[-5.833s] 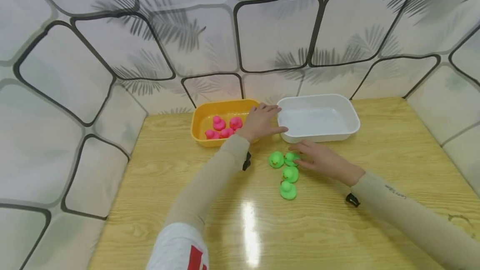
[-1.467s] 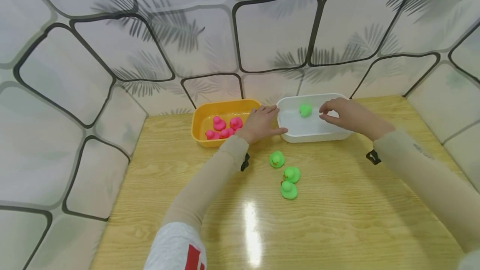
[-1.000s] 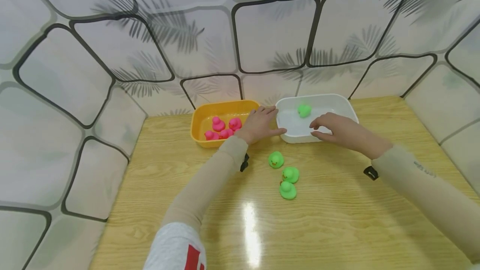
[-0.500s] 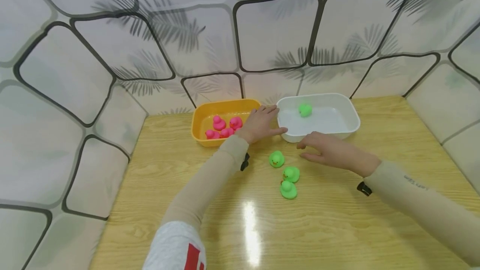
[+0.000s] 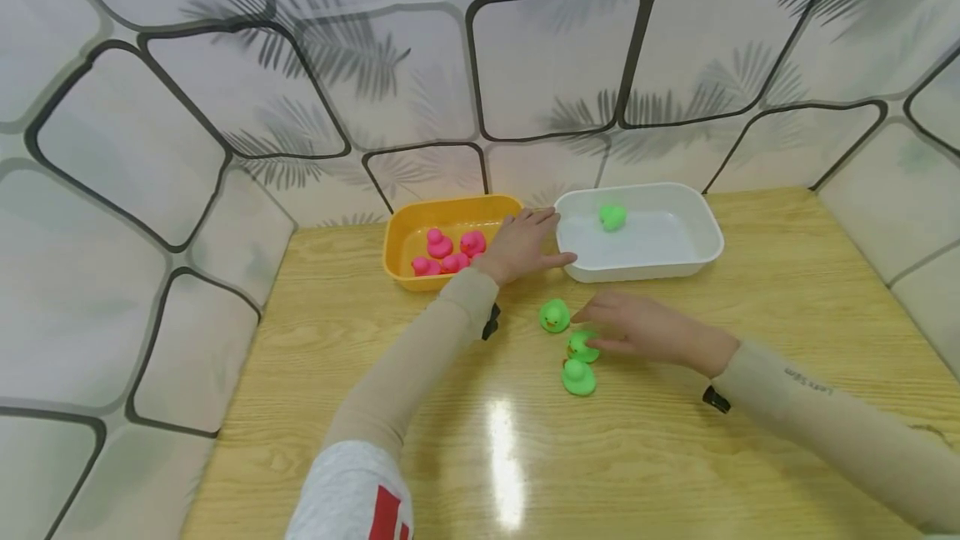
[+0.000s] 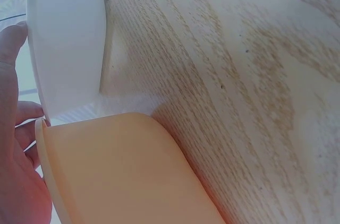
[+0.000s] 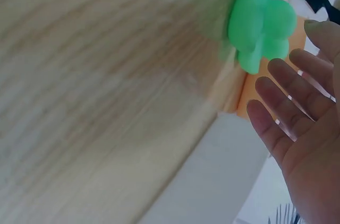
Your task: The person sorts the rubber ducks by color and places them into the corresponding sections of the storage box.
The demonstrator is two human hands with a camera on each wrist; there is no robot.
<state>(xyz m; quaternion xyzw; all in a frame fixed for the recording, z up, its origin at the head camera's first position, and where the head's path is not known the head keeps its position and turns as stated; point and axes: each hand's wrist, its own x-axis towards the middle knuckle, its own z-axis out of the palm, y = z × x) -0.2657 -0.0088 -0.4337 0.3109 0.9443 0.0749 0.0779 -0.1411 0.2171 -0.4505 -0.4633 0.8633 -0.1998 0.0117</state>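
Head view: your right hand has dropped from over the rectangular white plastic tray to the loose ducks on the pale wood-grain tabletop. A single bright green, rubber-looking toy duck sits in that tray, toward its back left; the tray held none in the earliest picture, so one transfer reads as complete. Three loose green ducks remain outside: the far-left duck, the middle duck and the nearest duck, the latter two close together. Your right fingers are spread, nothing in them; the thumb overlaps the middle duck's outline, contact uncertain. Judgement: you are lining up on the middle duck, with most of the green group still to shift. Your left hand is unchanged, spread across the gap between the white tray and the rectangular yellow-orange plastic tray, where several pink toy ducks lie, partly hidden by the hand. Left wrist view: thumb against the white rim, other fingers at the orange tray's corner, extended rather than clenched; probably a steadying touch. Right wrist view: palm empty, fingers apart and nearly straight, thumb tip just beside a green duck with a gap visible; no grip yet.
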